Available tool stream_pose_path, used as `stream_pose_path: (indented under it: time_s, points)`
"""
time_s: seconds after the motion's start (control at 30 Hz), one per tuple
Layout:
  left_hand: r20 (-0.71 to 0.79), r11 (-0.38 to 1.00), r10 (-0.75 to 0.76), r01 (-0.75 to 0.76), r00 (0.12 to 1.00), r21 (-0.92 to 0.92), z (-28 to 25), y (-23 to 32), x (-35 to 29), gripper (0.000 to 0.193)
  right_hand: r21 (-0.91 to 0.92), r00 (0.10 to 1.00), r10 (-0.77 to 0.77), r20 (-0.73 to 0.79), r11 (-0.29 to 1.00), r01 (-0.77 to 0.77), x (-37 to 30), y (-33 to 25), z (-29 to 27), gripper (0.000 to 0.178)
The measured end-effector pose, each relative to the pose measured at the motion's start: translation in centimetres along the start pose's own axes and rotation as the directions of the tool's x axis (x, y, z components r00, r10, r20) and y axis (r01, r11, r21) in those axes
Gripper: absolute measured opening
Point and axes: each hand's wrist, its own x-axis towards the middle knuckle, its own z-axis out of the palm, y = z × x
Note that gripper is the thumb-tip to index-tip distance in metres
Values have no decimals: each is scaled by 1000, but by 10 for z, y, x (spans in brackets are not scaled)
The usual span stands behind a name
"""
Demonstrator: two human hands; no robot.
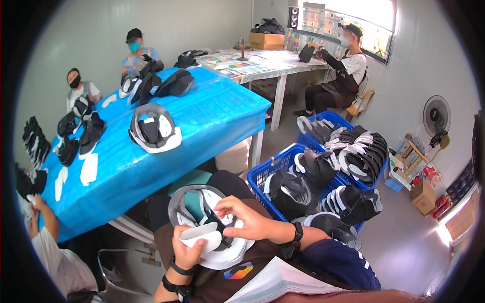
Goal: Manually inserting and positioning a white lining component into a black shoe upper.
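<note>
In my lap lies a black, grey and white stitched piece that looks like a shoe upper, its hollow inside facing up. My left hand pinches a smooth, curved white stiffener piece between thumb and fingers, over the upper's near left side. My right hand reaches in from the right with fingers apart and bent, its fingertips over the upper's inside; whether they touch it I cannot tell. A similar upper rests on the blue-covered table ahead.
Blue baskets at my right hold many black-and-grey uppers. White flat pieces and more uppers lie on the table's left half. A co-worker's arm rests at its left edge; other people sit beyond. A fan stands far right.
</note>
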Motion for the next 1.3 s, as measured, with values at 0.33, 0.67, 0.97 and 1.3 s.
stream_pose_path:
  time_s: [0.33,0.67,0.97,1.3]
  points:
    - [-28,998,18,-17,999,66,-5,5,-1,28,199,926,372,62,905,-376,-2,-6,26,33]
    - [-90,995,-37,45,995,93,-3,6,-2,25,271,885,465,-26,855,-442,-7,-3,37,30]
    - [-16,999,6,-6,1000,51,-4,6,1,26,66,910,404,-95,915,-399,-4,-8,34,22]
    - [-8,997,5,-4,1000,73,-5,6,-1,25,-29,938,330,-105,942,-334,-4,-8,34,18]
